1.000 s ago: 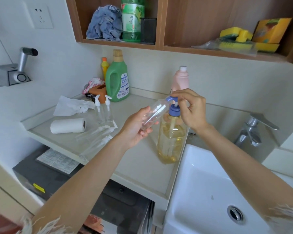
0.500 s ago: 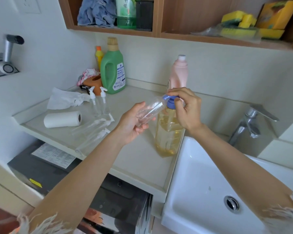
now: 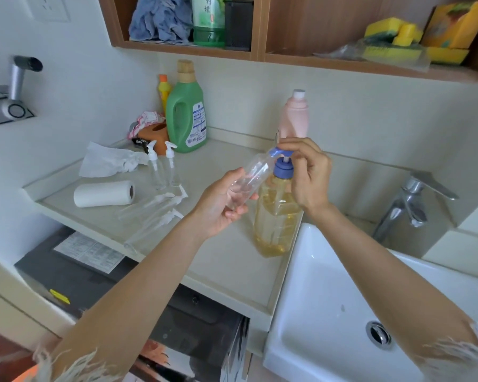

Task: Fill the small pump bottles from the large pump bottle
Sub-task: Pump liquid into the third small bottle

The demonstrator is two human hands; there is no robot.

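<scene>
The left hand (image 3: 218, 208) grips a clear, round plastic small bottle (image 3: 250, 179), tilted against the blue pump (image 3: 283, 158) of the big bottle (image 3: 276, 216) of yellow liquid, which the right hand (image 3: 307, 172) pinches.

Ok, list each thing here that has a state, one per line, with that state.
Large bottle: upright on the counter, partly full of yellow liquid.
Pump head: up, under the right hand.
Small bottle: capless, tilted, mouth at the spout, gripped by the left hand.
Two small bottles: upright, capped, empty.
Paper roll: lying on its side.
Faucet: no water running.
</scene>
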